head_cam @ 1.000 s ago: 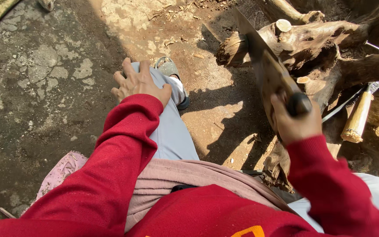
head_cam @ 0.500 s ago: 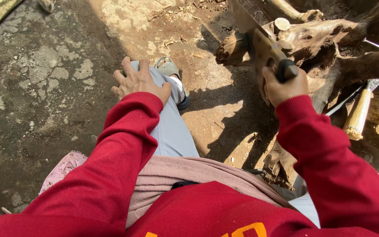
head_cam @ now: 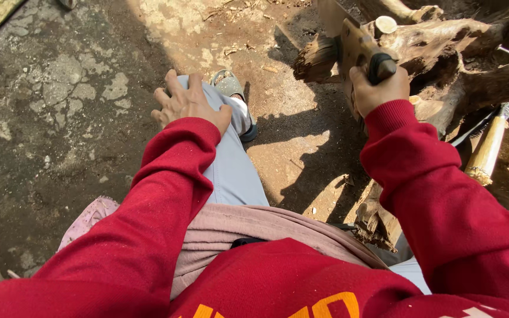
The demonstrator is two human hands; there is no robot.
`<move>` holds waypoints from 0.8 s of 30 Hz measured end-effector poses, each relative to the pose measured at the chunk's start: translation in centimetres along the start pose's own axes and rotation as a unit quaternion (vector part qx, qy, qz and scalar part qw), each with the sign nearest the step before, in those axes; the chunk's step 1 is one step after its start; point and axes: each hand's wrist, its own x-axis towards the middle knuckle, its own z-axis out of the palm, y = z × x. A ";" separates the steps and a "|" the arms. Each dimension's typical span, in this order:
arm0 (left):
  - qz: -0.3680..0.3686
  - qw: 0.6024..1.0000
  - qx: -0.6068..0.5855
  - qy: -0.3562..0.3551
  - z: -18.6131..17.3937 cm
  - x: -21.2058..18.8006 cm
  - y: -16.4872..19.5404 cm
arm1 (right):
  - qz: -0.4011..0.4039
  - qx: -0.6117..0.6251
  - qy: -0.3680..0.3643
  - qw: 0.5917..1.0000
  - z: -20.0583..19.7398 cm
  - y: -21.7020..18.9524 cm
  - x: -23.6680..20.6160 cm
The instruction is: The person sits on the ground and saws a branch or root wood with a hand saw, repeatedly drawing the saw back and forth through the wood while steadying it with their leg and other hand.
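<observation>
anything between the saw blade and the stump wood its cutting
Nothing visible does: the right hand grips the saw by its handle, and its blade meets the stump directly.

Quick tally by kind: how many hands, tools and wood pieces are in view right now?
Hands: 2, left hand on knee, right hand gripping the saw
Tools: 2, saw and wooden-handled tool
Wood pieces: 1 gnarled log
Total: 5

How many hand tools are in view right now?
2. A saw gripped in the right hand over the stump, and a wooden-handled tool lying at the right beside the stump. Others may be hidden behind the wood.
</observation>
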 end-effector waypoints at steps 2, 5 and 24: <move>0.007 1.000 -0.003 -0.001 0.1 0.0 0.2 | 0.042 0.024 -0.016 0.999 -1.1 0.9 -2.1; -0.009 1.000 -0.006 -0.018 0.2 0.2 0.2 | 0.045 0.016 -0.035 0.998 -4.8 1.2 -10.4; -0.001 1.000 -0.012 -0.006 0.4 0.0 0.5 | 0.094 -0.019 -0.019 0.995 -6.2 0.4 -14.1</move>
